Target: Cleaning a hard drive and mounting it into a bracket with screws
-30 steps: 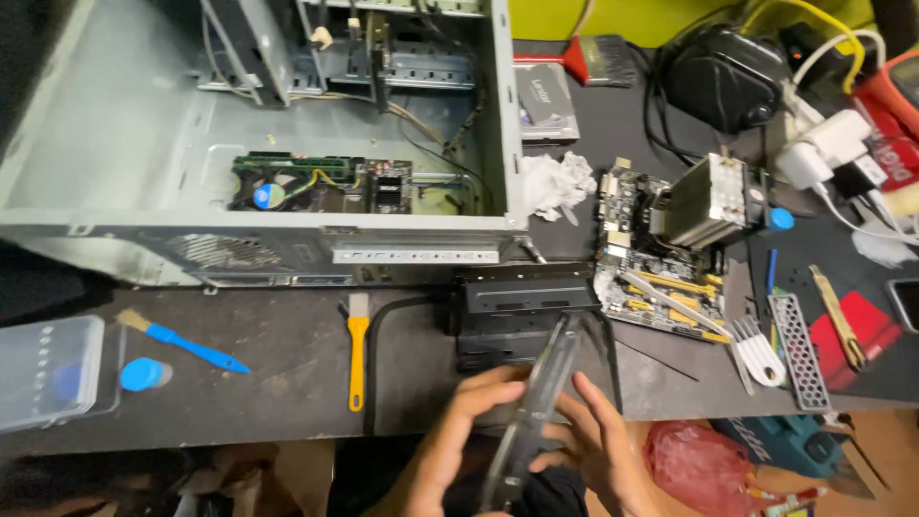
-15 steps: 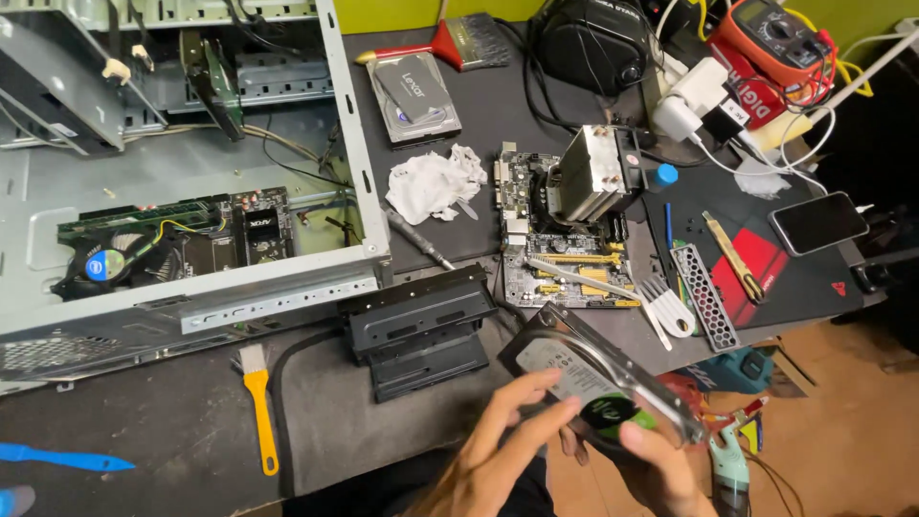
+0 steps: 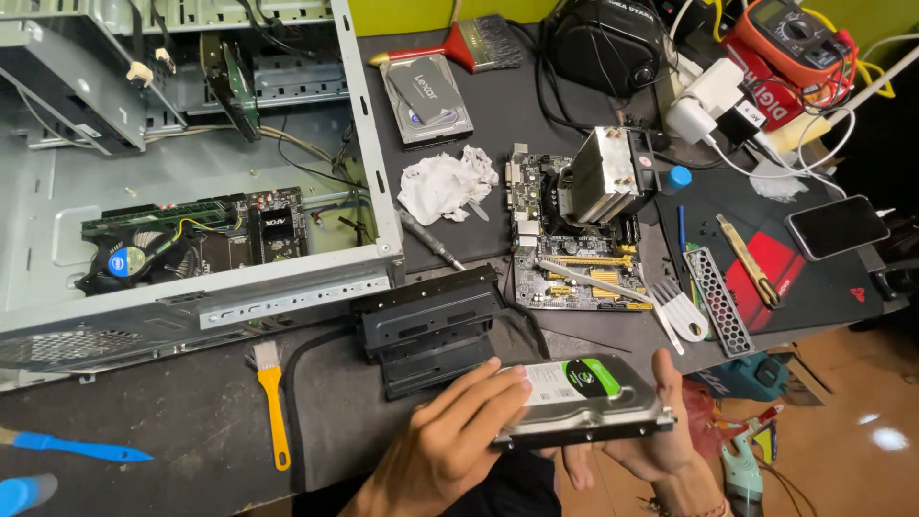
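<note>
Hands meet around a silver metal hard drive with a white and green label (image 3: pixel 579 397), held level just off the near edge of the dark tabletop (image 3: pixel 172 421). From the head view, the left hand (image 3: pixel 450 445) lays its fingers across the drive's label end with the thumb tucked under, while the right hand (image 3: pixel 661 431) cups the far end from below, fingers standing up past the edge. Both hands are closed on it, one at each end, which keeps the flat face up and the label readable; that seems the reason for the two-ended hold.

Just beyond the grip sits a black plastic drive cage (image 3: pixel 431 325), near enough that the drive hovers right in front of it. Farther off from the left hand lies a yellow-handled brush (image 3: pixel 272 402), and past the cage the open grey metal computer case (image 3: pixel 191 172) lies on its side. Beyond the right hand rest a bare green motherboard with a tall finned cooler (image 3: pixel 579 230) and a white plastic fork (image 3: pixel 682 311).
</note>
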